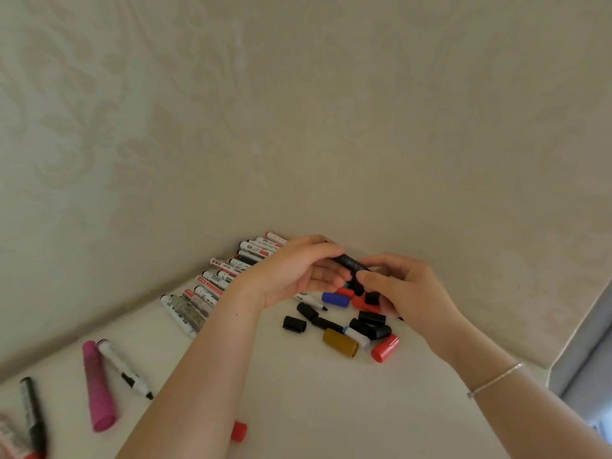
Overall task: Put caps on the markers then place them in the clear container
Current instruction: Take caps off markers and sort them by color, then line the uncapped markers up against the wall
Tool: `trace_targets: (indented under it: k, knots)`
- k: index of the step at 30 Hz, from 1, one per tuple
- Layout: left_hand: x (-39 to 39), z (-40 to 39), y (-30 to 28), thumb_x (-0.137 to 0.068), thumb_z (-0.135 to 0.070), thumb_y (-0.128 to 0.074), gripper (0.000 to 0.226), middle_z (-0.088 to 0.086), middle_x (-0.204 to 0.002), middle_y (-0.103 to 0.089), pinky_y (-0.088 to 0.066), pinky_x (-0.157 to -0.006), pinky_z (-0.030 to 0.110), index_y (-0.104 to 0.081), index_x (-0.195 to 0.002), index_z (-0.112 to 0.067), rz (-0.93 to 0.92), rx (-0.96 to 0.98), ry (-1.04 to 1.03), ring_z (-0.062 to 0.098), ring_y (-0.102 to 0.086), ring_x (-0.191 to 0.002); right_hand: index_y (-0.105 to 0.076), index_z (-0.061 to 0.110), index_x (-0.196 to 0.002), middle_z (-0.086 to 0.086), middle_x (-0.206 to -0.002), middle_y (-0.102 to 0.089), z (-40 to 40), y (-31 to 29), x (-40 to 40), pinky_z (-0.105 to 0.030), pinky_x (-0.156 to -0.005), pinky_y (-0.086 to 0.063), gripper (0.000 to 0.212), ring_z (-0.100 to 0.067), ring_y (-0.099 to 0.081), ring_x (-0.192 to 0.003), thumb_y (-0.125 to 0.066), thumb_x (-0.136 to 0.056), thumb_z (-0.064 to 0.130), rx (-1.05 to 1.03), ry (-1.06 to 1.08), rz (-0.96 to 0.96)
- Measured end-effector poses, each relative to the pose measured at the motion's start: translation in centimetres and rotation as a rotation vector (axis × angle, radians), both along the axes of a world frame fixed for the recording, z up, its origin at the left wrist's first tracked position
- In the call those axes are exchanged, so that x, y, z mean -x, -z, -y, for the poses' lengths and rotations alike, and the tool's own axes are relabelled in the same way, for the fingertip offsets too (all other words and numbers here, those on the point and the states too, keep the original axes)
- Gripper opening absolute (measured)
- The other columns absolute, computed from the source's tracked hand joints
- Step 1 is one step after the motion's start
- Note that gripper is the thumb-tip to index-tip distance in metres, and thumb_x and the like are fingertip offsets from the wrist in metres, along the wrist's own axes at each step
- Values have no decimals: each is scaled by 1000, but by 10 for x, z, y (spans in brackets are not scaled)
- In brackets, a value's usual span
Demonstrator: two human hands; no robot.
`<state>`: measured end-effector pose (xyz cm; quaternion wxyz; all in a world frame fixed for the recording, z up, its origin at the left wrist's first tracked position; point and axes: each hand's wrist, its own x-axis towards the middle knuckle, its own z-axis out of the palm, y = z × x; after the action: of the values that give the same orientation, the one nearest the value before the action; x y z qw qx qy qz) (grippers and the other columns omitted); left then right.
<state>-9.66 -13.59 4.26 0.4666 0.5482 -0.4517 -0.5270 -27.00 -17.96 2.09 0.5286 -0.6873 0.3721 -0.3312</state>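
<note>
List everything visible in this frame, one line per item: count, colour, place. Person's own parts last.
Row of markers: about a dozen or more, mostly white barrels with red or black bands, along the wall, left of the hands.
Loose caps: roughly ten; black, red, blue, gold, white; in a pile below the hands.
Gold cap: one, front of the pile.
Pink marker: one, lower left.
White marker: one, uncapped, beside the pink one.
Black marker: one, held between both hands.
Table: white.
Wall: beige, patterned.
Bracelet: one, silver, right wrist.
Left hand: grips the black marker.
Right hand: holds its other end.
</note>
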Motion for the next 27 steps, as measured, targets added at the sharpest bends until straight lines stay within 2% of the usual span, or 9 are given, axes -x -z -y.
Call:
trace_targets:
  k: [3, 8, 11, 13, 15, 18, 22, 24, 27]
  knots:
    - [-9, -12, -5, -91, -18, -62, 12, 5, -82, -70, -54, -66, 22, -64, -100, -9, -8, 60, -101, 10, -66, -69, -69, 19, -103, 1, -64, -61, -3, -11, -10, -17, -46, -44, 16, -9, -50, -50, -60, -91, 15, -46, -39, 17]
    - [-27, -45, -4, -92, -22, -62, 23, 7, -102, -73, -54, -89, 31, -66, -109, -7, -25, 139, -333, 18, -69, -98, -67, 17, -107, -12, -83, -71, -22, -30, -45, -28, -69, -57, 17, -22, -64, -66, -59, -91, 16, 73, -218, -31]
    - [-49, -78, -6, -92, -18, -63, 29, 12, -103, -72, -56, -85, 34, -60, -118, -5, -42, 177, -514, 22, -70, -93, -68, 25, -99, -12, -84, -72, -43, -34, -74, -39, -76, -55, 13, -26, -64, -71, -59, -90, 30, 199, -340, -142]
    - [-68, -102, -6, -91, -15, -63, 29, 11, -93, -72, -59, -76, 33, -58, -118, -5, -12, 172, -673, 21, -71, -80, -66, 24, -98, -13, -88, -70, -56, -31, -93, -40, -75, -53, 21, -21, -60, -70, -52, -92, 40, 275, -410, -245]
    - [-89, -126, -5, -92, -14, -61, 26, 8, -80, -69, -59, -67, 30, -59, -115, -4, 119, 109, -791, 16, -69, -65, -64, 19, -100, -8, -91, -66, -67, -25, -109, -36, -76, -51, 30, -19, -61, -75, -46, -94, 43, 350, -468, -385]
    - [-120, -164, 0, -91, -15, -61, 20, 7, -74, -68, -55, -57, 22, -62, -109, -7, 417, -76, -839, 11, -65, -55, -61, 23, -103, 6, -94, -58, -80, -12, -128, -29, -73, -48, 20, -13, -58, -79, -50, -93, 35, 472, -544, -552]
    - [-149, -196, 11, -87, -13, -62, 13, 13, -80, -69, -51, -55, 23, -65, -98, -6, 694, -320, -804, 20, -66, -62, -58, 23, -111, 3, -104, -53, -99, 3, -155, -25, -70, -45, 22, -14, -54, -89, -53, -90, 22, 524, -612, -615]
    - [-158, -202, 17, -85, -15, -64, 14, 15, -83, -71, -54, -62, 27, -67, -94, -4, 748, -429, -766, 26, -71, -72, -56, 20, -117, 1, -106, -52, -110, 11, -171, -22, -65, -42, 28, -13, -52, -87, -54, -89, 18, 524, -644, -619]
    - [-165, -206, 26, -84, -14, -64, 20, 18, -82, -72, -56, -67, 33, -66, -93, 3, 763, -501, -722, 29, -73, -78, -53, 20, -120, 0, -112, -54, -127, 22, -196, -27, -75, -47, 30, -15, -53, -91, -55, -90, 21, 519, -673, -622]
